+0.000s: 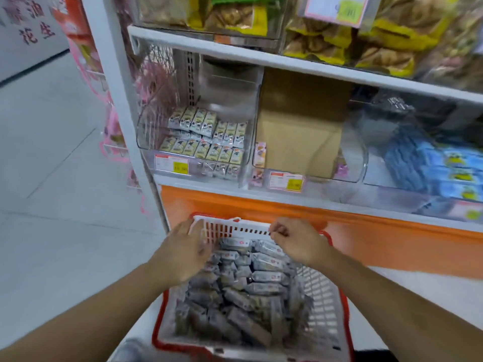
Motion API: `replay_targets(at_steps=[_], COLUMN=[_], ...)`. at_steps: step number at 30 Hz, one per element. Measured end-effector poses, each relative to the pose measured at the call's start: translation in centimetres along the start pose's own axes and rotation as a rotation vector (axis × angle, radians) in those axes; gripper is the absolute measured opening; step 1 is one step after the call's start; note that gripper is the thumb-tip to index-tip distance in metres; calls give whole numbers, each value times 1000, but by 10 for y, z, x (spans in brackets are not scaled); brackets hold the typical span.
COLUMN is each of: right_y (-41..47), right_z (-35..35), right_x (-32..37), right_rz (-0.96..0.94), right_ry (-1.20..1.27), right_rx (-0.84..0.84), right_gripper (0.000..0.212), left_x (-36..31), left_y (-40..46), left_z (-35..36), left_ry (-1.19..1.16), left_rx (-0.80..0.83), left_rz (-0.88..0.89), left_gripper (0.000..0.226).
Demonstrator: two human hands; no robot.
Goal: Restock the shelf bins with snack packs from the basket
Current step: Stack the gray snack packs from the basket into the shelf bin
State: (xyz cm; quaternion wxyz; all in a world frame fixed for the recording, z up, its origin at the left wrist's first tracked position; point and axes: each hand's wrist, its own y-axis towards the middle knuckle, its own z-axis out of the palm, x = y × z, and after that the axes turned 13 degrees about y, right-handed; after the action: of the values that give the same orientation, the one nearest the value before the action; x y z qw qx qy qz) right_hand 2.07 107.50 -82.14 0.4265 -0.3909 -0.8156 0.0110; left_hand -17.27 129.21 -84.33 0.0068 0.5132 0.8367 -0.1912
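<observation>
A white basket [321,304] with a red rim sits near the person, in front of the shelf [287,61]. It is full of gray snack packs [245,291]; they are blurry, so the print on them is hard to read. The left hand [187,253] reaches over the far left corner of the basket, fingers loose, holding nothing. The right hand [295,240] is curled at the far rim, and I cannot tell if it pinches the rim. On the shelf, the left bin [146,142] holds neat rows of small packs [209,142]. The middle bin [358,165] holds a brown box [298,137]. The right bin's blue packs [439,168] are cut off at the edge.
</observation>
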Motion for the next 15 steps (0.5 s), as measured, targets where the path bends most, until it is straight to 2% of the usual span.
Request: replay_targets(at_steps=[2, 4, 7, 15], right_y=[7, 15, 30, 50], right_z=[12, 22, 37, 78], right_x=[-38, -64, -90, -117], right_rz=[94, 141, 190, 237], right_ry=[-36, -65, -126, -392], right_rx=[-23, -29, -16, -138], right_gripper=[18, 35, 52, 37], left_x=[9, 19, 28, 22], left_y=[1, 5, 9, 17], left_z=[26, 50, 72, 75], left_ry=[-26, -98, -97, -172], left_rx=[41, 72, 99, 125], left_rz=[-67, -123, -124, -184], left_gripper=[84, 92, 95, 90])
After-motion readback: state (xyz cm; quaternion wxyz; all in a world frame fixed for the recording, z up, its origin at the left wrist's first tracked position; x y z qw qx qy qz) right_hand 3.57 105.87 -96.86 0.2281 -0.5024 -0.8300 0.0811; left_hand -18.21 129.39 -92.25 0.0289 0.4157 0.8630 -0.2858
